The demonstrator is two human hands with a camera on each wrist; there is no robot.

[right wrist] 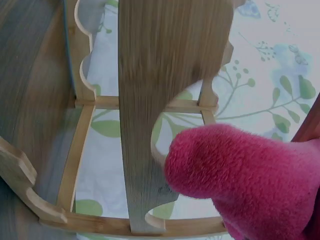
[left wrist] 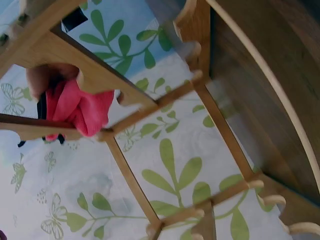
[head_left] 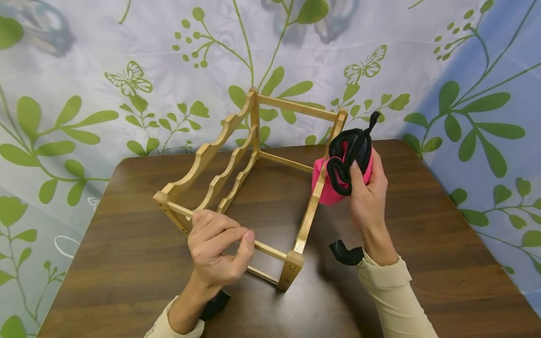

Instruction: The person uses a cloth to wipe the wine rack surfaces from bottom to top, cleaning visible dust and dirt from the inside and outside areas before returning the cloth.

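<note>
A light wooden rack [head_left: 305, 230] with scalloped rails stands tilted over the table. My left hand [head_left: 216, 251] grips its near crossbar, fingers curled over the wood and thumb in front. On the right, my right hand [head_left: 368, 199] holds a bunched fluffy pink cloth [right wrist: 240, 170] with black trim and a black loop, the thumb pressing on the black part. The cloth wraps about the rack's right-hand rail, with pink showing on both sides of it. In the left wrist view, pink folds [left wrist: 85, 107] poke between two rails. The right wrist view shows the cloth against a scalloped edge.
The brown wooden table [head_left: 422, 225] lies beneath the rack. Behind it hangs a pale curtain [head_left: 160, 84] printed with green leaves and butterflies. Black wrist devices [head_left: 346, 253] sit under both wrists. A thin white loop [head_left: 63, 249] shows beyond the table's left edge.
</note>
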